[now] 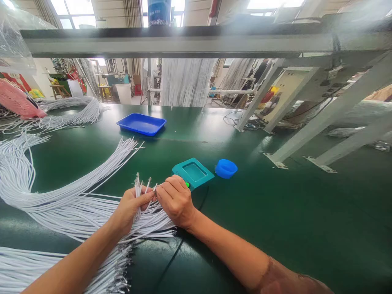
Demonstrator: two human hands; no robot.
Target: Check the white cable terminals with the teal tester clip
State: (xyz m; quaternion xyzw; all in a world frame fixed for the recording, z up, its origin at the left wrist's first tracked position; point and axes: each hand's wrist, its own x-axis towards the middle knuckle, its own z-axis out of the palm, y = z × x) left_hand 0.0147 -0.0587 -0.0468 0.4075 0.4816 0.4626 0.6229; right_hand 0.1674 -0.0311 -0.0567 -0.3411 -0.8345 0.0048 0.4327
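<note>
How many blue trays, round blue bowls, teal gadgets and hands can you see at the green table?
Blue tray: 1
Round blue bowl: 1
Teal gadget: 1
Hands, left hand and right hand: 2
Total: 5

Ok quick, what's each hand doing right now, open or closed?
Left hand: closed, holding a few white cables near their ends.
Right hand: closed beside it; what it grips can't be told.
</note>
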